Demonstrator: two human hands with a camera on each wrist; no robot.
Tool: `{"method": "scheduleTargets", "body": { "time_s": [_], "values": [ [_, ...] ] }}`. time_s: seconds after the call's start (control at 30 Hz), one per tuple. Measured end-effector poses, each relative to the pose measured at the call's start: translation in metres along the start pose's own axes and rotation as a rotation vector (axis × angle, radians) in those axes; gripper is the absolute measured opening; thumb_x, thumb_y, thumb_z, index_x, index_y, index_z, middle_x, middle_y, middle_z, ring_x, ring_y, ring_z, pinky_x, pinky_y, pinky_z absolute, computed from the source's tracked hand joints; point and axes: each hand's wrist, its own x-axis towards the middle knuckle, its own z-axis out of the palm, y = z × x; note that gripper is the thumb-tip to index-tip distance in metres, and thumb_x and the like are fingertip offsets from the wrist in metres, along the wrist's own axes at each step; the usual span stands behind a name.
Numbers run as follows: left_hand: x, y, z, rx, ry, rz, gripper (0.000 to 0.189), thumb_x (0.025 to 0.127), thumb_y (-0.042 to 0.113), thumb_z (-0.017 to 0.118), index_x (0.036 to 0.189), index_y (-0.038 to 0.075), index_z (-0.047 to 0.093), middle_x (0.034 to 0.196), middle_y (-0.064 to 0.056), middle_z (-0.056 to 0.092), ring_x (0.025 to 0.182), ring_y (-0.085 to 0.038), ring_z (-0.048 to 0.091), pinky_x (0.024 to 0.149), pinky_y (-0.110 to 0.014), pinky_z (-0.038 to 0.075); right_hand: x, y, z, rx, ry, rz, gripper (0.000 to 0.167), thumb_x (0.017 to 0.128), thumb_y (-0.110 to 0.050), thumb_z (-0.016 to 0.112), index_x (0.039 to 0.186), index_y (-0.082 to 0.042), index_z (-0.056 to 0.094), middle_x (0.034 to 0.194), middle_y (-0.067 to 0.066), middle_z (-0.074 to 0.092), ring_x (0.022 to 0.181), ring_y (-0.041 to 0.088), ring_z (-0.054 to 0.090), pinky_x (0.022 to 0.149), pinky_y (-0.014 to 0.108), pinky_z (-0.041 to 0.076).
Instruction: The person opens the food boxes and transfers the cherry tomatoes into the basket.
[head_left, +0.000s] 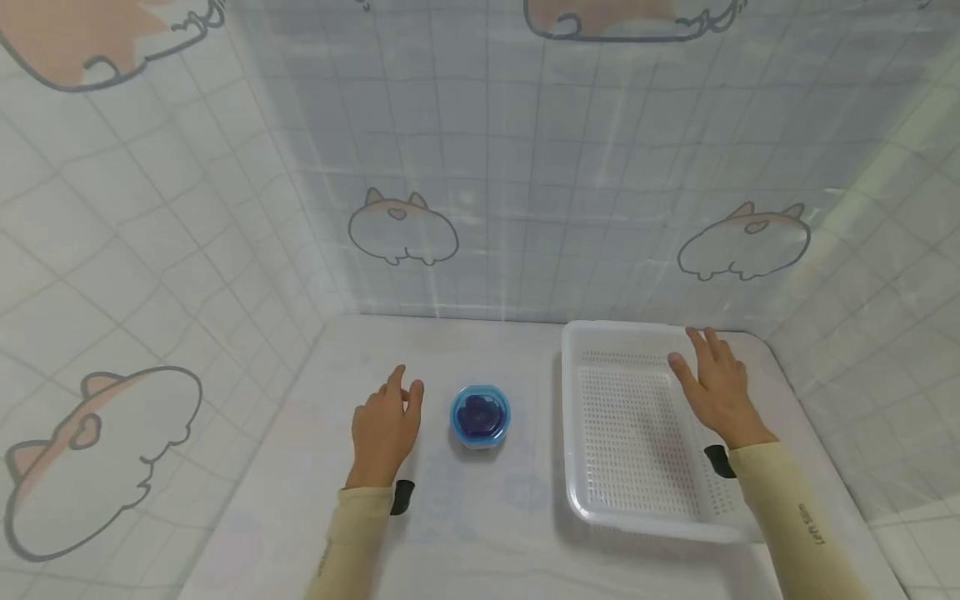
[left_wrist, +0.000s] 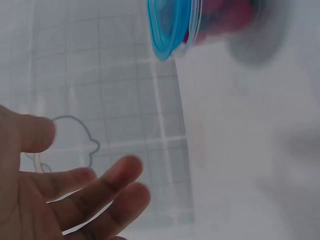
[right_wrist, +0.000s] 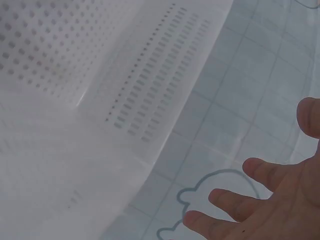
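Observation:
A small clear tub with a blue-rimmed lid (head_left: pixel 480 414) stands on the white surface, dark shapes showing through its top. From the side, in the left wrist view, reddish contents show through the tub (left_wrist: pixel 220 20). My left hand (head_left: pixel 386 425) hovers to the left of the tub, fingers relaxed and holding nothing. A white perforated plastic basket (head_left: pixel 637 433) lies to the right of the tub. Over the basket's right side my right hand (head_left: pixel 716 387) is held with fingers spread and nothing in it. The basket's slotted wall (right_wrist: pixel 155 75) shows beside that hand in the right wrist view.
A back wall (head_left: pixel 525 183) with a grid pattern and cartoon animals rises behind the surface. Similar sheets form a left wall (head_left: pixel 150 250) and a right wall (head_left: pixel 892 333). The basket's far rim sits close to the back wall.

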Motion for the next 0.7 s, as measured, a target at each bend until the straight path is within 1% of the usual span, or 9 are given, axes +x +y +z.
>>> {"method": "scheduleTargets", "body": {
  "time_s": [0.07, 0.13, 0.2, 0.3, 0.4, 0.5, 0.57, 0.7],
  "values": [
    [-0.009, 0.000, 0.003, -0.029, -0.012, -0.009, 0.058, 0.107, 0.048, 0.040, 0.143, 0.004, 0.053, 0.095, -0.006, 0.073, 0.076, -0.030, 0.065, 0.068, -0.050, 0.048, -0.001, -0.004, 0.001, 0.001, 0.003, -0.001, 0.073, 0.109, -0.045, 0.037, 0.158, 0.005, 0.017, 0.160, 0.039, 0.008, 0.142, 0.063, 0.008, 0.107, 0.077, 0.001],
    [-0.019, 0.000, 0.008, -0.070, -0.046, -0.027, 0.056, 0.107, 0.047, 0.043, 0.142, 0.005, 0.055, 0.094, -0.003, 0.073, 0.074, -0.024, 0.065, 0.066, -0.047, 0.049, -0.001, -0.007, 0.002, 0.009, 0.007, -0.003, 0.072, 0.109, -0.045, 0.037, 0.158, 0.004, 0.017, 0.160, 0.038, 0.009, 0.142, 0.063, 0.009, 0.108, 0.077, 0.001],
    [-0.028, 0.002, 0.014, -0.125, -0.101, -0.064, 0.056, 0.106, 0.048, 0.044, 0.143, 0.008, 0.056, 0.095, -0.001, 0.073, 0.075, -0.019, 0.065, 0.065, -0.042, 0.049, -0.001, -0.011, 0.002, 0.019, 0.017, -0.011, 0.072, 0.109, -0.044, 0.038, 0.158, 0.004, 0.017, 0.160, 0.038, 0.010, 0.142, 0.063, 0.010, 0.108, 0.077, 0.002],
    [-0.039, 0.005, 0.024, -0.233, -0.207, -0.140, 0.055, 0.104, 0.049, 0.049, 0.146, 0.013, 0.053, 0.098, 0.003, 0.072, 0.078, -0.014, 0.065, 0.065, -0.038, 0.049, 0.000, -0.017, 0.003, 0.032, 0.035, -0.032, 0.071, 0.108, -0.043, 0.041, 0.158, 0.004, 0.019, 0.159, 0.038, 0.013, 0.142, 0.063, 0.011, 0.108, 0.077, 0.003],
    [-0.048, 0.006, 0.035, -0.355, -0.300, -0.210, 0.056, 0.103, 0.048, 0.053, 0.150, 0.017, 0.049, 0.098, 0.007, 0.071, 0.081, -0.011, 0.064, 0.073, -0.040, 0.050, 0.000, -0.025, 0.004, 0.038, 0.043, -0.046, 0.072, 0.108, -0.042, 0.043, 0.158, 0.004, 0.020, 0.158, 0.039, 0.015, 0.142, 0.064, 0.012, 0.109, 0.076, 0.005],
    [-0.053, 0.006, 0.044, -0.479, -0.372, -0.245, 0.061, 0.102, 0.046, 0.056, 0.153, 0.016, 0.043, 0.097, 0.009, 0.071, 0.084, -0.011, 0.064, 0.084, -0.044, 0.048, -0.001, -0.037, 0.006, 0.047, 0.039, -0.051, 0.073, 0.107, -0.042, 0.045, 0.158, 0.003, 0.018, 0.159, 0.037, 0.015, 0.142, 0.063, 0.012, 0.109, 0.076, 0.006],
    [-0.055, 0.006, 0.047, -0.570, -0.404, -0.268, 0.063, 0.102, 0.043, 0.058, 0.155, 0.015, 0.040, 0.097, 0.007, 0.072, 0.084, -0.012, 0.064, 0.089, -0.047, 0.046, -0.002, -0.045, 0.007, 0.062, 0.036, -0.057, 0.074, 0.107, -0.041, 0.046, 0.159, 0.002, 0.017, 0.160, 0.036, 0.014, 0.143, 0.062, 0.012, 0.109, 0.076, 0.008],
    [-0.058, 0.009, 0.049, -0.727, -0.433, -0.290, 0.066, 0.101, 0.034, 0.062, 0.157, 0.011, 0.034, 0.099, -0.002, 0.075, 0.084, -0.019, 0.066, 0.096, -0.049, 0.042, -0.006, -0.063, 0.011, 0.092, 0.032, -0.084, 0.075, 0.106, -0.039, 0.051, 0.160, 0.001, 0.016, 0.161, 0.034, 0.015, 0.143, 0.061, 0.014, 0.109, 0.075, 0.012]
  ]
}}
